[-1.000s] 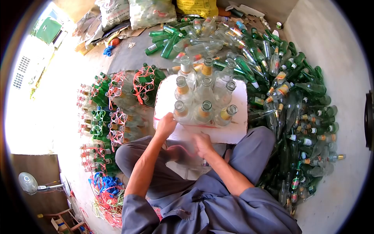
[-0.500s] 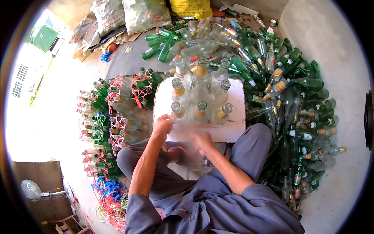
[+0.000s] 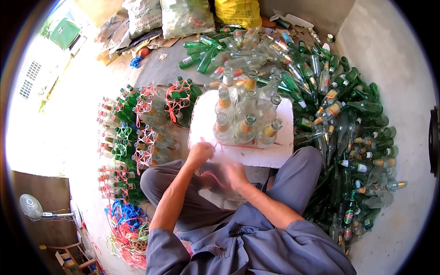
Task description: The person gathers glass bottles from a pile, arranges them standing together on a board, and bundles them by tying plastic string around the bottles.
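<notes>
Several clear glass bottles (image 3: 246, 130) stand upright in a tight group on a white board (image 3: 272, 158). A thin red plastic string (image 3: 250, 146) shows low along the near side of the group. My left hand (image 3: 200, 154) is closed at the board's near left edge, its fingers pinched on the string, which runs toward the bottles. To its right, just off the board's near edge, my right hand (image 3: 235, 176) is smeared by motion; whether it grips the string cannot be made out.
Bundles of bottles tied with red string (image 3: 145, 142) stand at left. A large heap of loose bottles (image 3: 341, 119) lies behind and right. Coloured string (image 3: 130, 233) is piled at lower left, near a fan (image 3: 31, 207). Full sacks (image 3: 188, 18) stand at the back.
The bottle group has turned slightly on the board and its near side leans differently. My left hand has drawn away from the bottles toward me. My right hand stays low and blurred. The view has shifted.
</notes>
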{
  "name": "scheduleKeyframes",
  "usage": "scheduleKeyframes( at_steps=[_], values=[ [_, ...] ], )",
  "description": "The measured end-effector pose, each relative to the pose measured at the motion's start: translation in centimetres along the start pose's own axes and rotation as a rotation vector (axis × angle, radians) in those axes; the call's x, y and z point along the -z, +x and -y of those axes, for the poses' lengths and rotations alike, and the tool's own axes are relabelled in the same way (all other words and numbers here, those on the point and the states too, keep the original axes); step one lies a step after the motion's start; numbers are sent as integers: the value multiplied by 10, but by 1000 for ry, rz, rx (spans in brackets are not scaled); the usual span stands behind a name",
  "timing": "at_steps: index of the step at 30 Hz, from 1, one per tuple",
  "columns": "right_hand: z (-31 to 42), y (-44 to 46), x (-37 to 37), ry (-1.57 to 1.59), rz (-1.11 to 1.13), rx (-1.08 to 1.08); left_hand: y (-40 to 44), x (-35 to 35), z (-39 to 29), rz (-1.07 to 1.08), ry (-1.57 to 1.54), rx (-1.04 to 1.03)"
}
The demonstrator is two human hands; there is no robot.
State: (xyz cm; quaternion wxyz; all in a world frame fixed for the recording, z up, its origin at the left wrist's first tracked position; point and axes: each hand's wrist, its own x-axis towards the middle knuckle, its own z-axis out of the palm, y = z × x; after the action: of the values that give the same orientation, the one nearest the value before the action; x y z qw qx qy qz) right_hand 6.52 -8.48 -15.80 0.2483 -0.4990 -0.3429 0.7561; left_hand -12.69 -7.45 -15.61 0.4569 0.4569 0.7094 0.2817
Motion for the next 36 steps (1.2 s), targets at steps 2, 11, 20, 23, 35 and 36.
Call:
scheduleKeyframes(
  at_steps=[2, 11, 20, 23, 35, 36],
  values=[
    [-9, 0, -11, -46, 52, 140, -5, -6, -8, -91, 202, -27],
    [-29, 5, -43, -347, 123, 487, 0, -16, 11, -106, -101, 9],
    [-38, -5, -37, -213, 299, 105, -6, -18, -12, 59, -665, 322],
    [-16, -28, -26, -548, 100, 197, -7, -19, -13, 36, -674, 326],
    [32, 4, -24, -126, 9, 184, -5, -19, -10, 24, -691, 324],
    [29, 7, -27, -103, 19, 197, -7, -17, -12, 23, -679, 319]
  ],
)
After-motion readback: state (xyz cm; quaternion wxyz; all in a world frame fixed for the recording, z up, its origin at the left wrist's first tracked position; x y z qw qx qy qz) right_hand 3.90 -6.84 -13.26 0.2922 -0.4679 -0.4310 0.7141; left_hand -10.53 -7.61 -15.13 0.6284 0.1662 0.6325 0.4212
